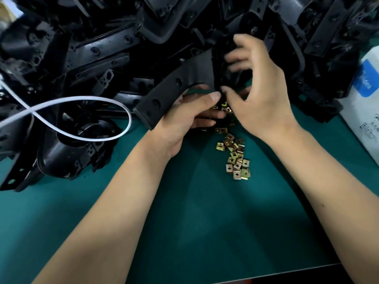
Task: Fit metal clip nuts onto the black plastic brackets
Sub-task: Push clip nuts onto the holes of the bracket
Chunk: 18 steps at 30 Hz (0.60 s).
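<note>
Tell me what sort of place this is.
Likely a factory assembly bench: a big heap of black plastic brackets, loose metal clip nuts on a green work mat, and the left hand gripping one bracket.

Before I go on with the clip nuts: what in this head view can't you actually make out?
- Right hand: fingers motion-blurred; whether it pinches a nut can't be told.
- Held bracket: its right end is hidden behind both hands, so any fitted nut is unseen.
- Left hand: its fingers are hidden under the bracket.
- Nuts: the upper ones are covered by the hands.
- White box: cut off by the right edge.
</note>
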Tool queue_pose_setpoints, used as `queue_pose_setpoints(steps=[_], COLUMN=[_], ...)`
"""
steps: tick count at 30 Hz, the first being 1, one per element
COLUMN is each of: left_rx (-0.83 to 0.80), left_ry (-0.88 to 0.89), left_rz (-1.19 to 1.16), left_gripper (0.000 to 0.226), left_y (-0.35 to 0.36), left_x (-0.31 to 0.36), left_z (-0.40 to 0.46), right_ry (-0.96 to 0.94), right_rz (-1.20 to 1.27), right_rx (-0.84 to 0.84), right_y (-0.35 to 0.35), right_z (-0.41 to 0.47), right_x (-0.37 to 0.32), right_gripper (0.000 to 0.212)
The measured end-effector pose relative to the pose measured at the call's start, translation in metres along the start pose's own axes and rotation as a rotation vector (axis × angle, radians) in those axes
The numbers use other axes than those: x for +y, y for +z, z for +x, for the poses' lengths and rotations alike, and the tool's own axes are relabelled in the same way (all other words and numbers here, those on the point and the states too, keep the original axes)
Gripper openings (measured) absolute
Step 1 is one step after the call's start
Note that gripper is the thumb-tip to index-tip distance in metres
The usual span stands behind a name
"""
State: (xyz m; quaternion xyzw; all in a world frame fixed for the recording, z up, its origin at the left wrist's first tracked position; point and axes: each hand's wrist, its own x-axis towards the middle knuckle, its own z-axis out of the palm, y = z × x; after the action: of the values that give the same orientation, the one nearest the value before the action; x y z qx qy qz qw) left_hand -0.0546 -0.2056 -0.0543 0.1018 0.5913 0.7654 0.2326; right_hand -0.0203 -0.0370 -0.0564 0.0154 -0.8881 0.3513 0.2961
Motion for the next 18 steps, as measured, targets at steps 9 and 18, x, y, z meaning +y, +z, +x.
queue_pose_setpoints(steps=[9,18], left_rx=[0.24,0.123], left_ry=[0.1,0.058], left_rz=[-0.188,-0.19], left_gripper=[0.026,0.029], left_y=[-0.018,-0.026], left_x=[0.008,0.006], left_z=[0.01,0.009], right_ry=[-0.038,-0.031], right_rz=[-0.18,-0.219], right_rx=[-0.58,-0.551], right_y=[0.013,0.005], right_z=[-0.005,-0.004], right_x=[-0.012,-0.008], right_gripper=[0.031,0.04])
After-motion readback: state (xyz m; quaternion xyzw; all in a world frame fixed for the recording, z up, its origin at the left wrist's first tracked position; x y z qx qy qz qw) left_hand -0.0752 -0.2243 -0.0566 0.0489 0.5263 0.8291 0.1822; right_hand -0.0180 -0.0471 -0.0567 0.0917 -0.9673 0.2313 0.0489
